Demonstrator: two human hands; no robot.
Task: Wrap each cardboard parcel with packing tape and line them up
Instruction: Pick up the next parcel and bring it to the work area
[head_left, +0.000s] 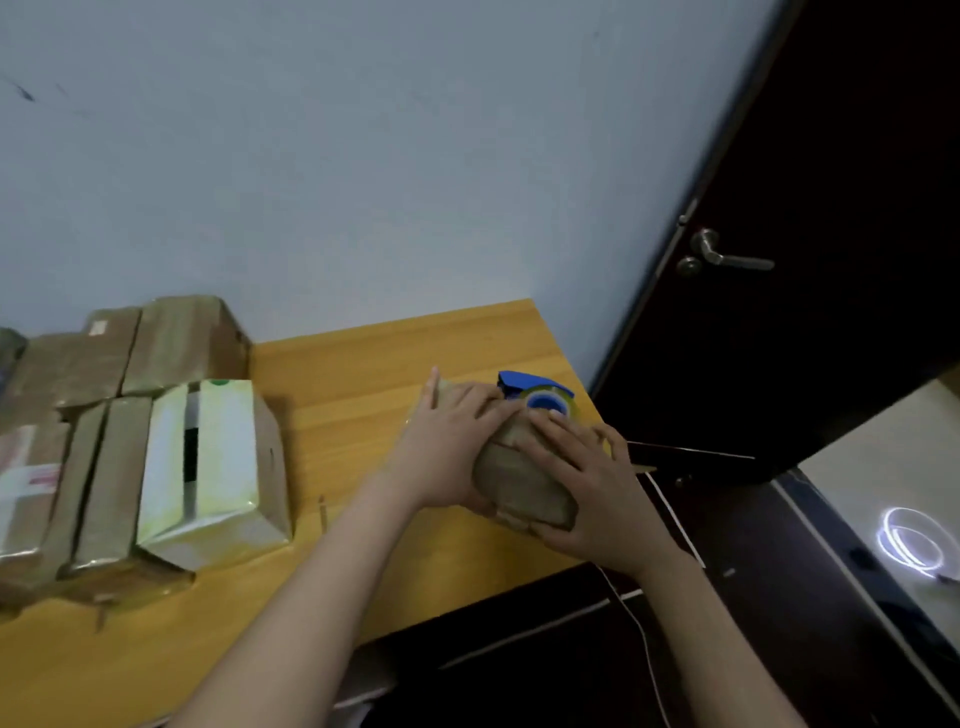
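A small brown cardboard parcel (519, 478), shiny with tape, sits near the right edge of the wooden table (363, 374). My left hand (447, 447) lies on its left side and top, fingers spread and fairly straight. My right hand (587, 488) curls around its near right end, thumb underneath. Just behind the parcel lies a blue tape dispenser (540, 397) with a clear roll. Several taped brown parcels (104, 467) stand in rows at the left, and a pale green and white box (208, 467) is the nearest of them.
A blue-grey wall runs behind the table. To the right stands a dark door (831, 260) with a metal handle (727, 257). A white cable (644, 639) hangs below the table's right edge. Bare wood shows between the rows and the held parcel.
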